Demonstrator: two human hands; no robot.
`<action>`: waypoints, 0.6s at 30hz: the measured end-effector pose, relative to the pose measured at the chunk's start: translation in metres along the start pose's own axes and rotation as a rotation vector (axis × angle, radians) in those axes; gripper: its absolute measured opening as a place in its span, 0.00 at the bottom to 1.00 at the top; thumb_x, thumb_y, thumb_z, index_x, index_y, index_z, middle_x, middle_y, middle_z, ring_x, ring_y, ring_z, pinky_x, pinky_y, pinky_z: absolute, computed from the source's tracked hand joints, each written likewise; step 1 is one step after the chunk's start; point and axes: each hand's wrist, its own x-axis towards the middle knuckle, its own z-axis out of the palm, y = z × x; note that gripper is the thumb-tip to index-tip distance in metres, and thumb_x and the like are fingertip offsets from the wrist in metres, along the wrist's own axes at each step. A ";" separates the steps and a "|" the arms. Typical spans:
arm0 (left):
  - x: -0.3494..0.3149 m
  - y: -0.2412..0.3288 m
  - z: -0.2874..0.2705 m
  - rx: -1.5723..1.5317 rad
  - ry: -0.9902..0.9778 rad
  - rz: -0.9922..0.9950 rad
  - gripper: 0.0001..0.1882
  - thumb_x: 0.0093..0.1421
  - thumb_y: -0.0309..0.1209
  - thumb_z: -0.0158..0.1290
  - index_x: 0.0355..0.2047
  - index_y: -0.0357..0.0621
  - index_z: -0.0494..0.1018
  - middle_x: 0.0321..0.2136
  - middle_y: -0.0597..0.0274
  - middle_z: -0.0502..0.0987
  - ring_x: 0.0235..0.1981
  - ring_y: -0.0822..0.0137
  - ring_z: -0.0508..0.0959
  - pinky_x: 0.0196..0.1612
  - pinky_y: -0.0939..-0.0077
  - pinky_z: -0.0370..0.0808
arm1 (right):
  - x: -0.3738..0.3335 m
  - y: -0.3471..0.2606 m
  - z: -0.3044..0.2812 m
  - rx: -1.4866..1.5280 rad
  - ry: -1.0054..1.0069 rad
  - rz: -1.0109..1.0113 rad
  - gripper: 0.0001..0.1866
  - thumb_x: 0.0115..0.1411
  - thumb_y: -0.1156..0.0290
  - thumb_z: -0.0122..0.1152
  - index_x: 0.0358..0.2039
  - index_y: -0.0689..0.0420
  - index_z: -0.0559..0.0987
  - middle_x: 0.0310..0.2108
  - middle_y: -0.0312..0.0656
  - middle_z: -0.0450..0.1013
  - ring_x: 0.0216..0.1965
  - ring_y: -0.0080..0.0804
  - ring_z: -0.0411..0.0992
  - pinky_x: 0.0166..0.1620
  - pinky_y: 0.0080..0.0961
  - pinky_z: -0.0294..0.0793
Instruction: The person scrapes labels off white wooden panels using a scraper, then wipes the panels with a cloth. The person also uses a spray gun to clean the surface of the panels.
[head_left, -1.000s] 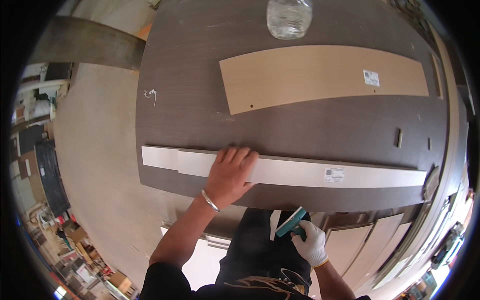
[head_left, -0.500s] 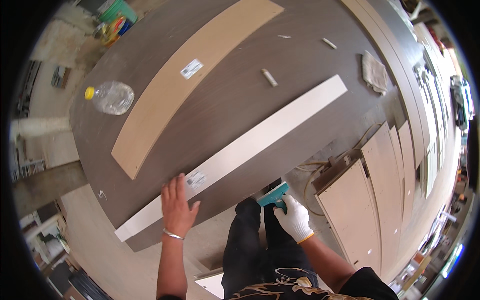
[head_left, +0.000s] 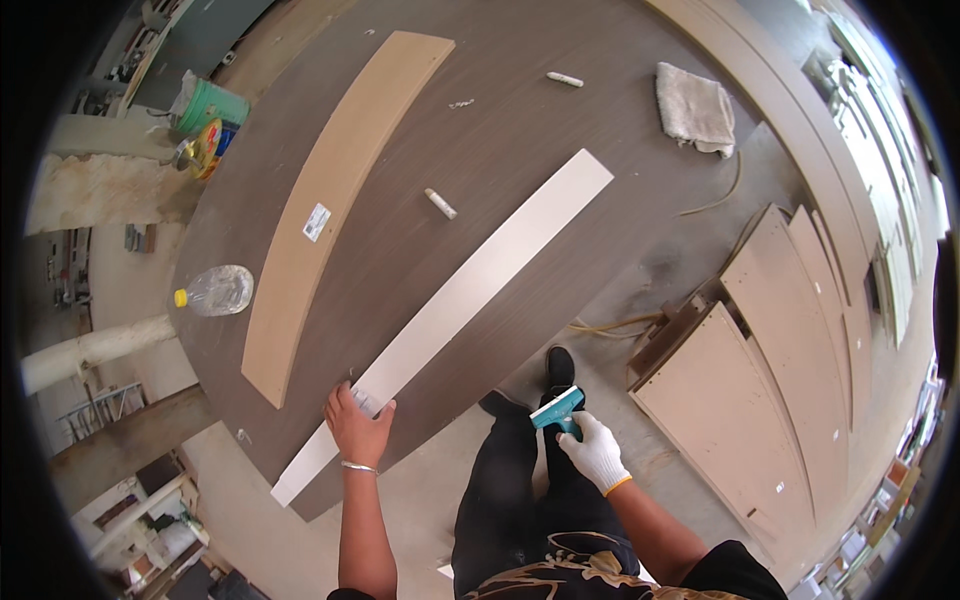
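On brown tabletop [head_left: 530, 140]: left hand [head_left: 360, 437] half-open across white board [head_left: 490, 270] at label [head_left: 366, 403], can't tell if gripping. Clear of tabletop: gloved right hand [head_left: 598, 455] closed round teal tool [head_left: 557, 409].

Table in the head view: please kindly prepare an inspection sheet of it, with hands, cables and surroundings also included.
Surface: dark brown tabletop with whitish scraps.
Work things: white board, lying flat; teal tool.
Clutter: curved tan board, clear bottle with yellow cap, two pale sticks, folded cloth.
Left hand: bare, touching the white board.
Right hand: white-gloved, holding the teal tool.
Cables: yellowish cord or hose; cannot tell which.
Surroundings: tan panels at right, green bucket at upper left.
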 end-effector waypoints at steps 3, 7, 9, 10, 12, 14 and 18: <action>0.003 0.027 -0.008 -0.044 -0.059 0.017 0.49 0.52 0.35 0.70 0.68 0.31 0.58 0.66 0.39 0.64 0.68 0.40 0.62 0.72 0.46 0.56 | 0.006 0.012 -0.003 -0.043 -0.012 0.019 0.28 0.58 0.56 0.67 0.56 0.58 0.78 0.47 0.58 0.80 0.52 0.56 0.78 0.56 0.42 0.75; -0.006 0.125 0.014 -0.217 -0.143 0.772 0.37 0.57 0.27 0.62 0.69 0.44 0.66 0.70 0.53 0.65 0.75 0.47 0.57 0.75 0.45 0.53 | 0.015 0.025 -0.003 -0.078 -0.057 0.020 0.27 0.59 0.56 0.63 0.56 0.56 0.78 0.46 0.59 0.80 0.51 0.58 0.78 0.55 0.46 0.76; -0.032 0.171 0.026 -0.203 -0.270 1.216 0.30 0.62 0.27 0.56 0.66 0.47 0.70 0.69 0.60 0.69 0.74 0.52 0.61 0.75 0.42 0.53 | 0.019 0.032 -0.001 -0.089 -0.072 -0.012 0.27 0.59 0.56 0.64 0.55 0.57 0.78 0.45 0.59 0.80 0.50 0.58 0.78 0.54 0.47 0.76; -0.040 0.183 0.029 -0.252 -0.208 1.191 0.28 0.64 0.28 0.54 0.66 0.47 0.71 0.68 0.60 0.70 0.74 0.52 0.61 0.75 0.41 0.52 | 0.020 0.037 0.000 -0.079 -0.073 -0.044 0.26 0.59 0.57 0.65 0.54 0.58 0.78 0.45 0.59 0.80 0.50 0.58 0.78 0.54 0.48 0.76; -0.042 0.182 0.031 -0.276 -0.107 1.069 0.30 0.64 0.28 0.55 0.67 0.46 0.69 0.70 0.56 0.66 0.75 0.50 0.58 0.75 0.41 0.49 | 0.024 0.046 0.002 0.010 -0.118 0.009 0.27 0.59 0.56 0.66 0.54 0.58 0.78 0.46 0.59 0.80 0.50 0.58 0.78 0.53 0.48 0.76; -0.036 0.157 0.028 -0.235 0.038 0.738 0.33 0.63 0.29 0.57 0.69 0.44 0.66 0.72 0.51 0.63 0.76 0.46 0.54 0.76 0.42 0.48 | 0.030 0.054 0.004 0.031 -0.120 0.031 0.27 0.59 0.55 0.67 0.54 0.58 0.78 0.46 0.59 0.80 0.50 0.59 0.78 0.53 0.47 0.76; -0.009 0.074 0.017 -0.117 0.216 0.209 0.42 0.60 0.35 0.63 0.72 0.42 0.59 0.74 0.45 0.56 0.76 0.40 0.51 0.76 0.44 0.48 | 0.040 0.067 0.006 -0.013 -0.035 -0.137 0.22 0.60 0.67 0.67 0.52 0.63 0.78 0.25 0.40 0.76 0.23 0.26 0.75 0.29 0.27 0.75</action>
